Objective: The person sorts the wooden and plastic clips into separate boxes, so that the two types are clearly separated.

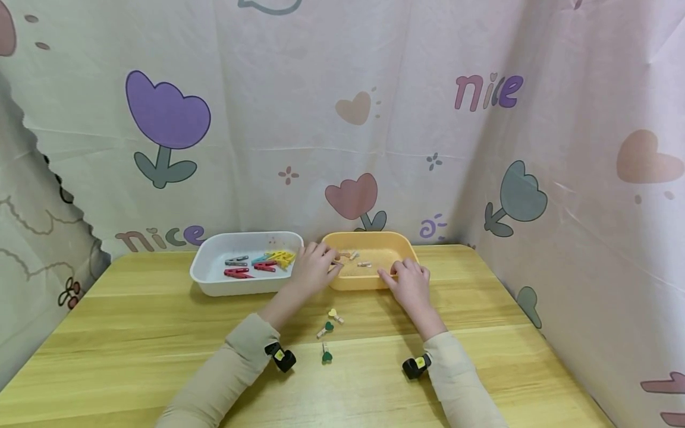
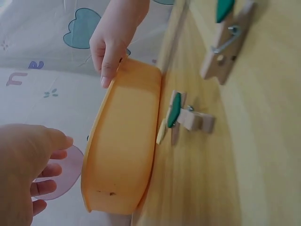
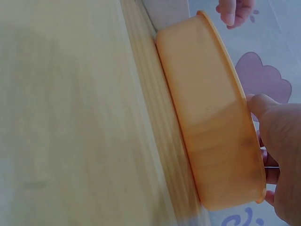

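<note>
A yellow plastic bin (image 1: 369,283) stands at the back of the table, with several small wooden clothespins (image 1: 364,264) inside. My right hand (image 1: 411,282) grips its front rim near the right corner, thumb outside and fingers inside. Over the bin's left end is my left hand (image 1: 314,267); in the left wrist view its fingers (image 2: 45,187) are loosely bent and apart, with nothing seen between them. In front of the bin lie three small clothespins, one with a yellow heart (image 1: 333,312) and two with green hearts (image 1: 327,357).
Left of the yellow bin, a white bin (image 1: 235,288) holds several larger plastic clips: red (image 1: 237,273), grey (image 1: 236,261), blue and yellow (image 1: 280,258). The wooden table (image 1: 369,386) reaches back to a printed cloth (image 1: 278,119) hanging behind both bins.
</note>
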`<state>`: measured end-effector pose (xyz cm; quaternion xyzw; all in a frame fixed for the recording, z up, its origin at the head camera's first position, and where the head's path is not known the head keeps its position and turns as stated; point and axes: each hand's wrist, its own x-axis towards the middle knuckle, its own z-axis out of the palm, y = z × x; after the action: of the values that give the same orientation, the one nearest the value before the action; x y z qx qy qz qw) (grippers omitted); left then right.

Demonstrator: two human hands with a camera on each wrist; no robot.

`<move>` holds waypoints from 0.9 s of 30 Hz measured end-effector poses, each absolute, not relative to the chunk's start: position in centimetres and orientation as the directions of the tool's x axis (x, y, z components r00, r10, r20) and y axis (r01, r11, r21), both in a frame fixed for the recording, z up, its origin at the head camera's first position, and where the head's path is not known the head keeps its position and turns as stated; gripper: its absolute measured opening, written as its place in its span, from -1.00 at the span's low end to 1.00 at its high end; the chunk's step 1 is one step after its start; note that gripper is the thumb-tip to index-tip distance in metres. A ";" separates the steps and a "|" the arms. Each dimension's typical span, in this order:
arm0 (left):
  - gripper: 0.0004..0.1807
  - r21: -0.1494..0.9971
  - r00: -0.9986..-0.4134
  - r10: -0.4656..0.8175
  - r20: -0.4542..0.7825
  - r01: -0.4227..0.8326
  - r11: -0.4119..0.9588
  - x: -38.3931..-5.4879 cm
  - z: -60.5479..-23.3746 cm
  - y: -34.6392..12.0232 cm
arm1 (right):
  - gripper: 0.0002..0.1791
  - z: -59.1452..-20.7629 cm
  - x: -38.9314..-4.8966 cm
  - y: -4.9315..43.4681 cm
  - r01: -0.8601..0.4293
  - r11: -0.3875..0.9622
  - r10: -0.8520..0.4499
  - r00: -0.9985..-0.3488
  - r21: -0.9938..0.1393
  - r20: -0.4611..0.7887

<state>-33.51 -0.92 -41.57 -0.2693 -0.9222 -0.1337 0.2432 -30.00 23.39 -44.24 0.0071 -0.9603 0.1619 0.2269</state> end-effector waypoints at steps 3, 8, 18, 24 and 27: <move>-0.80 0.096 -0.710 0.462 0.531 0.592 0.800 -33.1 -41.9 -1.4 | -0.57 -44.2 -30.0 23.4 -0.087 0.947 0.061 -0.896 -0.308 0.439; -0.85 0.078 -0.675 0.503 0.540 0.635 0.769 -32.3 -42.3 -2.0 | -0.57 -44.2 -29.9 23.5 -0.087 0.947 0.059 -0.897 -0.308 0.437; -0.88 -0.003 -0.587 0.651 0.481 0.742 0.671 -31.7 -43.0 -3.1 | -0.57 -44.1 -29.8 23.4 -0.087 0.949 0.054 -0.902 -0.304 0.428; -0.88 -0.003 -0.580 0.737 0.348 0.785 0.619 -31.4 -43.2 -3.4 | -0.56 -44.0 -29.8 23.4 -0.088 0.947 0.055 -0.903 -0.309 0.426; -0.86 0.013 -0.579 0.755 0.307 0.796 0.605 -31.3 -43.2 -3.5 | -0.56 -44.0 -29.8 23.3 -0.090 0.946 0.054 -0.904 -0.312 0.425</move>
<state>-31.28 -3.55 -43.25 -0.4378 -0.8855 -0.0748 0.1366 -29.78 23.34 -44.01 0.0092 -0.9617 0.1641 0.2192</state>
